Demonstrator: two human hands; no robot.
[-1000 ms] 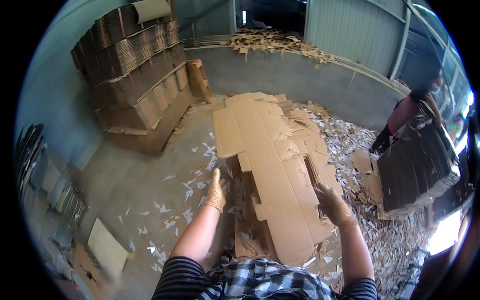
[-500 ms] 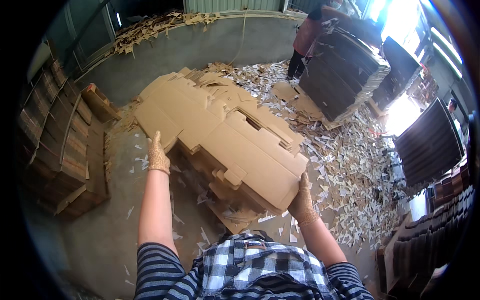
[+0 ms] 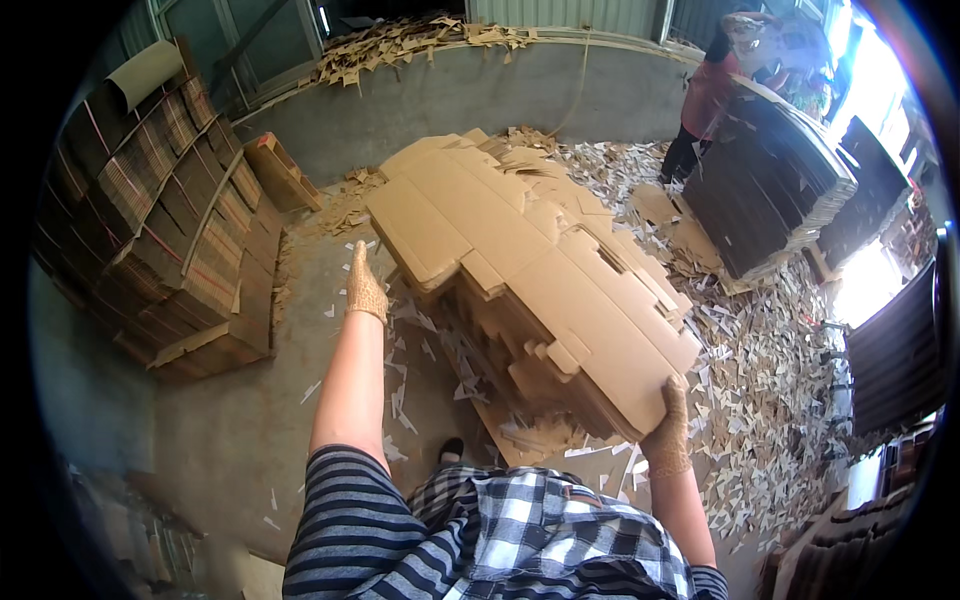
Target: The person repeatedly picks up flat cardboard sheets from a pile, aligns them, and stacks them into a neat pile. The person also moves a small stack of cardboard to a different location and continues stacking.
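Observation:
A stack of flat die-cut cardboard box blanks (image 3: 555,275), brown with notched edges, stands in front of me. Its upper sheets sit unevenly over the ones below. My left hand (image 3: 366,285), in a tan speckled glove, is off the stack's left corner, fingers stretched out and holding nothing. At the near right corner, my right hand (image 3: 668,432) wears a matching glove and grips the edge of the blanks. Its thumb shows by the top sheet, while the other fingers are hidden by the edge and the hand.
Strapped cardboard bundles (image 3: 165,225) rise at the left beside a wooden crate (image 3: 283,172). Paper and cardboard scraps (image 3: 770,390) cover the floor at right. A person in a red top (image 3: 708,100) stands by a tall dark stack (image 3: 765,175). A low grey wall (image 3: 450,95) runs behind.
My view has swung left, so the stack and bundles appear further right. My left hand has come away from the stack's left edge; my right hand stays at the near right corner.

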